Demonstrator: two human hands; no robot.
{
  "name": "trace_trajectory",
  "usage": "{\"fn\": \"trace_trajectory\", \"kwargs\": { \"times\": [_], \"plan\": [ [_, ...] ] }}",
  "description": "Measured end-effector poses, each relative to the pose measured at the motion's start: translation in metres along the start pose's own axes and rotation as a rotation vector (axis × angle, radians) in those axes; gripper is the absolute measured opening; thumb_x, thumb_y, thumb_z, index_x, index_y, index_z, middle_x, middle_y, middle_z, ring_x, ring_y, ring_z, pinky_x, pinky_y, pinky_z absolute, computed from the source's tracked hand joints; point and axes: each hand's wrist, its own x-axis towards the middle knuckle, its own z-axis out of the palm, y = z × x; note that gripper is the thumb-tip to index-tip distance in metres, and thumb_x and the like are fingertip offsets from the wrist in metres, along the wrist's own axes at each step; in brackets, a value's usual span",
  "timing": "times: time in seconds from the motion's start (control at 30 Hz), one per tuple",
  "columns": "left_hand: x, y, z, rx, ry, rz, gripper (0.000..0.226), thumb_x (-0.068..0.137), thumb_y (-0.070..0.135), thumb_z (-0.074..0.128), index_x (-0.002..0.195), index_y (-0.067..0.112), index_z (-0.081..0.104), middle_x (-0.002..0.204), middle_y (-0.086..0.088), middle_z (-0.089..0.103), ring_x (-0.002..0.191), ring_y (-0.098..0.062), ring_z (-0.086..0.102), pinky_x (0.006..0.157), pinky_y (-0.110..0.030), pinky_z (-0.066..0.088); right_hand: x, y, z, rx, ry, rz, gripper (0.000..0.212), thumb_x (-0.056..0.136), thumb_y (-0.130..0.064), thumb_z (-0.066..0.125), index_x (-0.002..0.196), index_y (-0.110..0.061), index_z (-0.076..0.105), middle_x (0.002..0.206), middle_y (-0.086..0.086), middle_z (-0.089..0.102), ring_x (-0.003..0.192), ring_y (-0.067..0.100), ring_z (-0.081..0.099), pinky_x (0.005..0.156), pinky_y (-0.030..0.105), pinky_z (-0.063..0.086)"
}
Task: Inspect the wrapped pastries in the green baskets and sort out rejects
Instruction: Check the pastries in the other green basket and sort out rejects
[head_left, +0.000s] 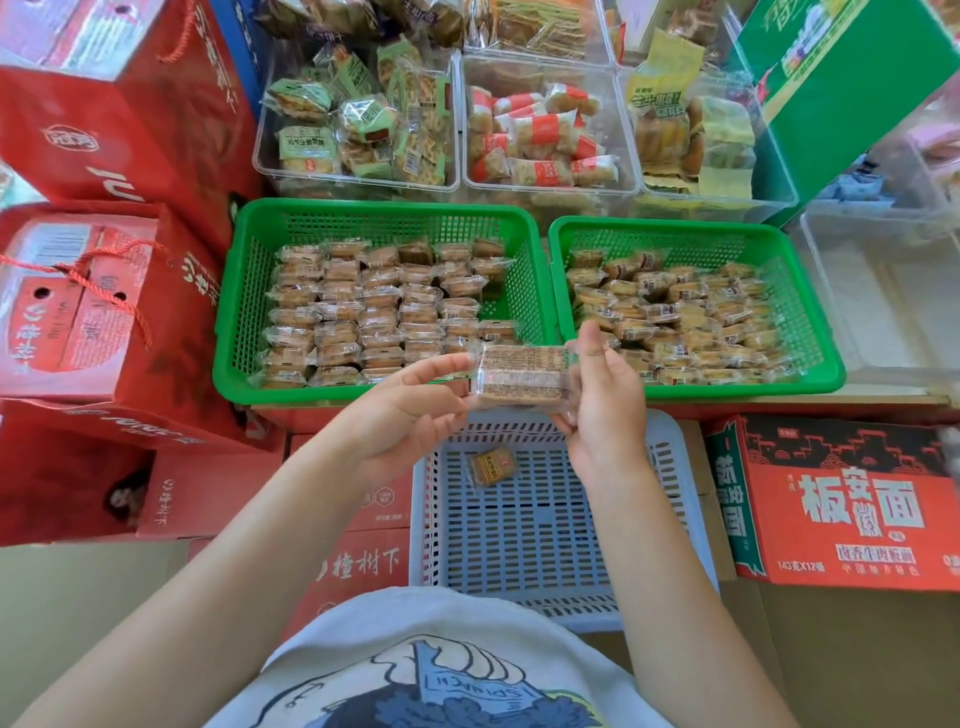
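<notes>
Head view: the left hand (410, 410) and right hand (602, 395) hold one wrapped pastry (519, 376) between them, each grip pinching an end of the wrapper, printed side up. The pastry is above the near rims of two green baskets. The left green basket (244, 312) contains wrapped pastries laid in neat rows; its far right corner shows bare mesh. The right green basket (821, 332) contains pastries in a loose heap. Below the hands, a pale slatted basket (524, 530) contains a single wrapped pastry (492, 466); its label is probably printed, but blurred. Behind the baskets, clear bins (358, 135) hold other wrapped snacks.
</notes>
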Motion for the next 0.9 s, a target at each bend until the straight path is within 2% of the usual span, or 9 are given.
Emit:
{"fn": "trace_trajectory", "kwargs": {
  "times": [0.13,0.2,0.3,0.37,0.53,0.63,0.7,0.8,0.9],
  "plan": [
    [0.018,0.002,-0.002,0.101,0.014,0.016,0.041,0.093,0.005,0.063,0.132,0.015,0.054,0.106,-0.008,0.072,0.09,-0.019,0.072,0.077,-0.03,0.059,0.018,0.004,0.008,-0.087,-0.029,-0.072,0.034,0.097,-0.045,0.055,0.09,-0.012,0.06,0.048,-0.008,0.038,0.04,0.011,0.031,0.041,0.025,0.027],
    [0.033,0.004,-0.002,0.168,0.064,0.052,0.049,0.089,0.006,0.07,0.133,0.016,0.052,0.122,-0.015,0.067,0.102,-0.025,0.071,0.082,-0.033,0.058,0.03,0.005,0.012,-0.165,-0.063,-0.092,0.038,0.097,-0.049,0.054,0.094,-0.013,0.062,0.05,-0.008,0.051,0.043,0.01,0.045,0.044,0.025,0.038],
    [0.059,0.013,0.0,0.197,0.143,0.157,0.044,0.087,0.001,0.072,0.123,0.021,0.055,0.127,-0.015,0.059,0.103,-0.022,0.069,0.081,-0.029,0.058,0.055,0.006,0.016,-0.395,-0.185,-0.043,0.049,0.084,-0.067,0.06,0.109,-0.025,0.065,0.1,0.0,0.072,0.088,0.017,0.069,0.077,0.038,0.058],
    [0.079,0.02,-0.002,0.264,0.173,0.211,0.041,0.09,0.005,0.071,0.121,0.024,0.053,0.116,-0.003,0.061,0.095,-0.011,0.07,0.08,-0.025,0.058,0.075,0.007,0.016,-0.506,-0.265,0.006,0.047,0.085,-0.057,0.07,0.119,-0.025,0.063,0.115,0.0,0.068,0.096,0.015,0.069,0.079,0.04,0.06],
    [0.146,0.041,-0.021,0.928,0.322,0.303,0.032,0.1,0.026,0.06,0.131,0.031,0.054,0.127,0.007,0.063,0.114,-0.014,0.062,0.091,-0.034,0.054,0.136,-0.004,0.027,-0.836,-0.17,-0.219,0.04,0.093,-0.028,0.07,0.13,-0.018,0.058,0.112,-0.008,0.054,0.095,0.018,0.062,0.08,0.032,0.052],
    [0.194,0.05,-0.034,1.551,0.297,0.364,0.044,0.1,0.017,0.055,0.143,0.019,0.049,0.147,-0.004,0.049,0.134,-0.024,0.046,0.107,-0.041,0.044,0.173,-0.012,0.038,-1.136,-0.187,-0.366,0.033,0.096,-0.017,0.064,0.128,-0.014,0.06,0.112,-0.001,0.047,0.094,0.016,0.051,0.081,0.024,0.038],
    [0.223,0.055,-0.037,1.859,0.246,0.396,0.049,0.096,0.01,0.054,0.144,0.017,0.048,0.146,-0.011,0.047,0.133,-0.03,0.043,0.103,-0.047,0.046,0.193,-0.008,0.049,-1.291,-0.25,-0.395,0.032,0.097,-0.015,0.061,0.129,-0.013,0.058,0.114,0.002,0.046,0.097,0.023,0.054,0.079,0.027,0.039],
    [0.254,0.056,-0.039,2.103,0.157,0.304,0.044,0.098,0.019,0.052,0.141,0.02,0.046,0.14,-0.012,0.044,0.13,-0.033,0.038,0.091,-0.05,0.05,0.216,0.011,0.063,-1.467,-0.301,-0.424,0.032,0.098,-0.011,0.058,0.13,-0.009,0.053,0.124,0.01,0.049,0.106,0.029,0.057,0.085,0.036,0.047],
    [0.266,0.054,-0.039,2.182,0.11,0.241,0.037,0.102,0.028,0.048,0.139,0.021,0.05,0.147,-0.013,0.031,0.135,-0.036,0.026,0.091,-0.05,0.047,0.228,0.027,0.071,-1.623,-0.293,-0.505,0.027,0.095,0.0,0.053,0.122,-0.008,0.055,0.12,0.012,0.052,0.108,0.032,0.054,0.088,0.039,0.046]
  ]
}}
